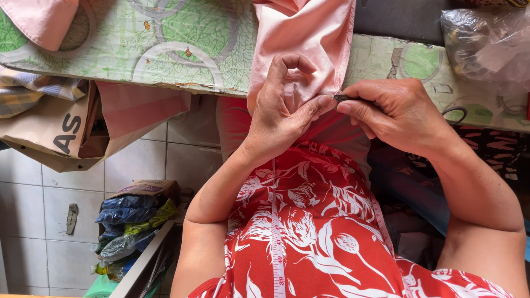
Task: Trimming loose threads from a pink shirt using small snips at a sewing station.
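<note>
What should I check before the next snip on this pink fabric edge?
1. Left hand pinches the pink fabric edge: ok.
2. Right hand grips the scissors, tip at the fabric edge: ok.
3. Blades open or closed: cannot tell, mostly hidden by the fingers.
4. Left fingertips clear of the tip: not ok, thumb sits right beside it.
5. Fabric supported on the patterned table: ok.
6. Tape measure hangs clear on the lap: ok.

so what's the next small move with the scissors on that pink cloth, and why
Probably ease the scissors tip in and snip at the hem of the pink cloth. The left hand pinches the edge taut, and the right hand holds the tip right at that spot, so it looks lined up.
</note>
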